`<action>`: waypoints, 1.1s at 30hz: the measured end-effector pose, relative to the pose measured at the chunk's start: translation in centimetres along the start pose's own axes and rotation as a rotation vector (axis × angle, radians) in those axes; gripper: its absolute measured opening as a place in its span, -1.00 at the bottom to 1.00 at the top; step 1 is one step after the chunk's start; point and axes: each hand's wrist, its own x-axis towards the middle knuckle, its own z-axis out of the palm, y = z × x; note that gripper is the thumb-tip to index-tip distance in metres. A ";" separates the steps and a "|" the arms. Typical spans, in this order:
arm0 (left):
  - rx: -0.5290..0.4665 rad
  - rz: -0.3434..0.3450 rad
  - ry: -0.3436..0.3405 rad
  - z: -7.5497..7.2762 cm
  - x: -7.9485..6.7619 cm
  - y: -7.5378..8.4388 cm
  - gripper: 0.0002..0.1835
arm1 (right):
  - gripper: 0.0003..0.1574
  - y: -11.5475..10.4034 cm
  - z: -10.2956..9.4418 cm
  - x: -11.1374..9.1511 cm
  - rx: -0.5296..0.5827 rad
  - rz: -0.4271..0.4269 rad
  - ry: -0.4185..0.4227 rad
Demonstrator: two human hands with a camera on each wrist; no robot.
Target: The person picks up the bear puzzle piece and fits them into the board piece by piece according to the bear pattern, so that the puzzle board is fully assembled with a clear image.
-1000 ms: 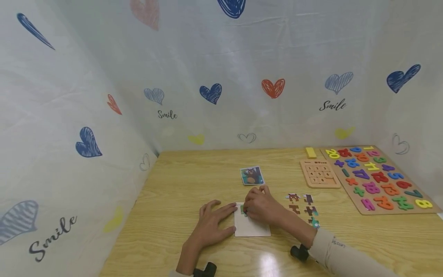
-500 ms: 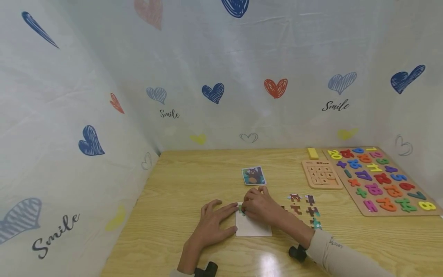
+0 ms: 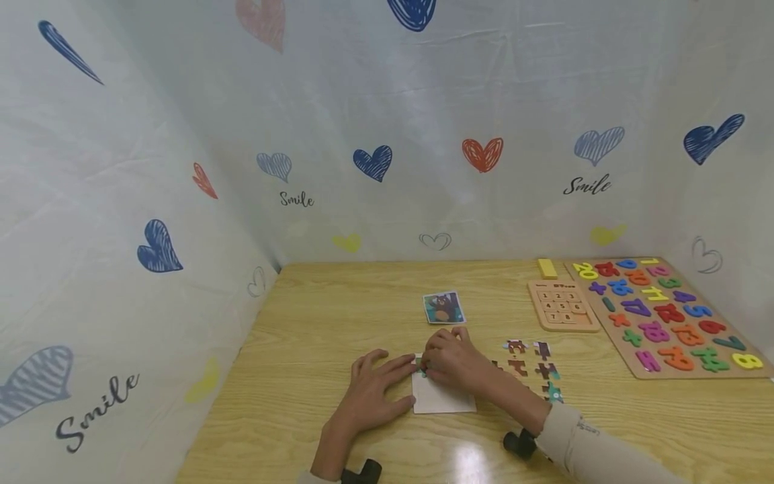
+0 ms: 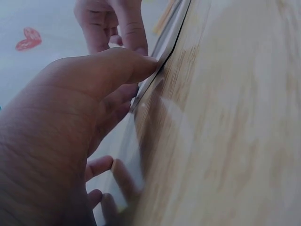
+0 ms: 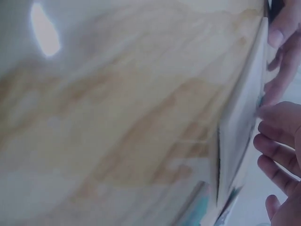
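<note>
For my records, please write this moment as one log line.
left hand: touching white board, left edge | right hand: at green piece on board | loose puzzle pieces: right of board | picture card: beyond board

Lower centre: 1 left hand (image 3: 371, 393), 1 right hand (image 3: 455, 363), 1 white tray (image 3: 444, 402), 1 bear card (image 3: 444, 308). Right side: 1 sliding puzzle (image 3: 571, 327), 1 yellow block (image 3: 547, 268), 1 number board (image 3: 692, 374), at least 5 loose jigsaw pieces (image 3: 547, 371).

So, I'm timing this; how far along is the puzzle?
Done: apparently little; a green piece shows at the far left of the white board. In hand: the right hand partly covers it; the left hand touches the board. Remaining: loose pieces to the right, and the board's bare near part.
</note>
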 end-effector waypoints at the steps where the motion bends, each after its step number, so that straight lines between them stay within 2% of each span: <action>1: 0.000 -0.001 0.001 0.0 0.0 0.0 -0.42 | -0.91 0.1 -0.1 0.0 -0.007 -0.003 0.001; 5: 0.016 0.003 0.013 -0.1 0.1 0.2 -0.42 | -0.86 0.4 -0.8 -0.2 -0.012 0.011 0.021; 11: 0.021 -0.028 -0.029 -0.1 0.2 0.3 -0.40 | -0.79 0.8 -1.8 -0.7 0.030 0.044 0.019; 16: 0.018 -0.028 -0.024 -0.1 0.1 0.3 -0.39 | -0.76 1.2 -2.4 -1.2 0.025 0.076 0.021; 33: -0.021 -0.001 -0.003 0.1 0.1 0.0 -0.41 | -0.80 2.9 -3.7 -3.9 0.033 0.125 0.062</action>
